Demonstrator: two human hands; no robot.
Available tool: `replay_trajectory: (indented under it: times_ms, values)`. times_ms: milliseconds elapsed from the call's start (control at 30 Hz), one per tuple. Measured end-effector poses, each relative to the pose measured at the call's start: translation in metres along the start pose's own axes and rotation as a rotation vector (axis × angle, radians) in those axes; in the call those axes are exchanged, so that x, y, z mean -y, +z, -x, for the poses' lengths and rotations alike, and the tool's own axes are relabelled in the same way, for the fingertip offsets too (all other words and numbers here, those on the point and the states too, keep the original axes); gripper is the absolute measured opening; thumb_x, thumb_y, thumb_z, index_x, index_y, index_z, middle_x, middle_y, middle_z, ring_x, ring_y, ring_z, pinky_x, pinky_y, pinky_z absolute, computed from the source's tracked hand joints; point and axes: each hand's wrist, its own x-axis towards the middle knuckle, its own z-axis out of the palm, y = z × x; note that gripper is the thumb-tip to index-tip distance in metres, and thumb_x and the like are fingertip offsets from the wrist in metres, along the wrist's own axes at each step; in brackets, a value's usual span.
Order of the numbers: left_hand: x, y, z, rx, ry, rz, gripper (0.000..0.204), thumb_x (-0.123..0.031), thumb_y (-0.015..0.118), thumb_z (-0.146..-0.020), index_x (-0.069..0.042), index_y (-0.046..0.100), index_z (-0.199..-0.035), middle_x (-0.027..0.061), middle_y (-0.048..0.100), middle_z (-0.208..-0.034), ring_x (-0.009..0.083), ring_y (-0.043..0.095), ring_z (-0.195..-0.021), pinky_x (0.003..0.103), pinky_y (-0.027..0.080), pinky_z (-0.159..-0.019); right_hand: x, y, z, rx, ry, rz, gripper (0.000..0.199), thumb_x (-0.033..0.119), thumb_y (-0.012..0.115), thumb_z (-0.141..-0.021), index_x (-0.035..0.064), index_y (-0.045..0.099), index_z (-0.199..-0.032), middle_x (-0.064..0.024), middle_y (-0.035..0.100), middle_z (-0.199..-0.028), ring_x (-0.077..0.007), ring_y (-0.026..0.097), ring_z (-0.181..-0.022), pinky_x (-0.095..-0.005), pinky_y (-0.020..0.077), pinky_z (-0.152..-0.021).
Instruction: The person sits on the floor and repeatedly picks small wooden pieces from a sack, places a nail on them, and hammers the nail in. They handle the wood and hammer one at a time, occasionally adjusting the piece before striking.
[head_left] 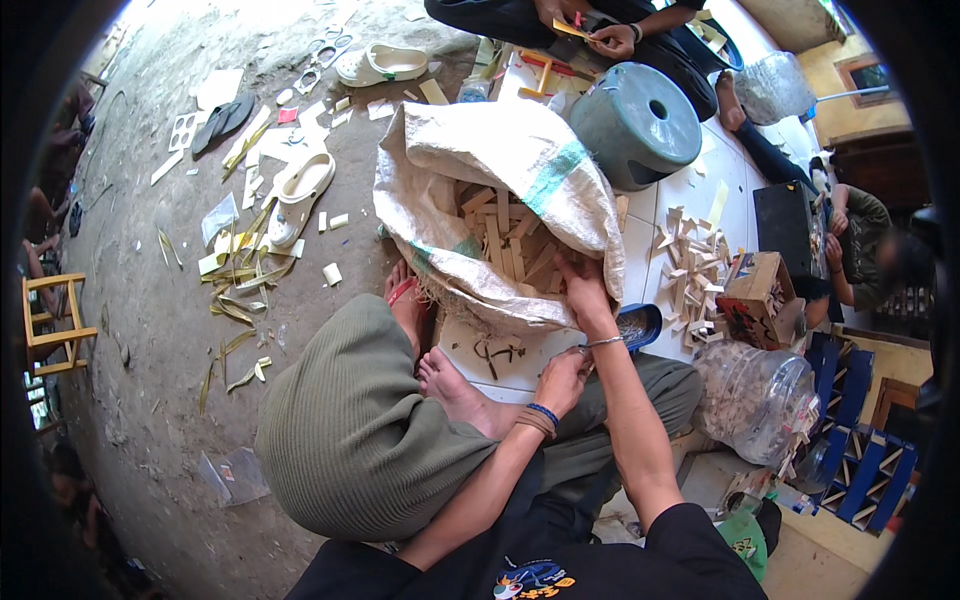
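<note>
A white woven sack (500,140) with green bands lies in front of me, its mouth spread wide. Inside it are many small wooden sticks (500,240). My right hand (584,284) reaches into the sack's near right side, by the sticks; its fingertips are partly hidden, so what it grips cannot be told. Below it, next to my right forearm, my left hand (563,383) is closed. A thin thing seems to stick out of it, too small to name. A blue dustpan-like scoop (642,326) sits just right of my right wrist.
Loose wooden pieces (690,270) lie piled on white tiles, beside a cardboard box (757,295). An upturned grey-green tub (640,120) stands behind the sack. Clogs (300,195) and scraps litter the ground at left. Co-workers sit at the far side (600,25) and right.
</note>
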Motion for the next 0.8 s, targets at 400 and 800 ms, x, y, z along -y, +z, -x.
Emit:
replay_trajectory:
  times_ms: [400, 800]
  values:
    - [0.003, 0.001, 0.001, -0.020, -0.005, -0.073, 0.017, -0.004, 0.063, -0.094, -0.004, 0.070, -0.109, 0.0206, 0.068, -0.103, 0.0450, 0.065, -0.098, 0.052, 0.054, -0.084, 0.035, 0.005, 0.019, -0.164, 0.175, -0.422, 0.043, 0.031, 0.067, -0.103, 0.0066, 0.058, -0.137, -0.0027, 0.067, -0.113, -0.0136, 0.057, -0.085, -0.0323, 0.0505, -0.074]
    - [0.000, 0.000, 0.001, 0.004, -0.004, -0.106, 0.020, -0.004, 0.060, -0.093, -0.004, 0.071, -0.111, 0.0224, 0.068, -0.104, 0.0449, 0.065, -0.100, 0.053, 0.053, -0.086, 0.041, -0.001, 0.023, -0.070, 0.170, -0.314, 0.032, 0.027, 0.064, -0.104, 0.0040, 0.063, -0.126, -0.0047, 0.067, -0.104, -0.0153, 0.060, -0.091, -0.0315, 0.0513, -0.075]
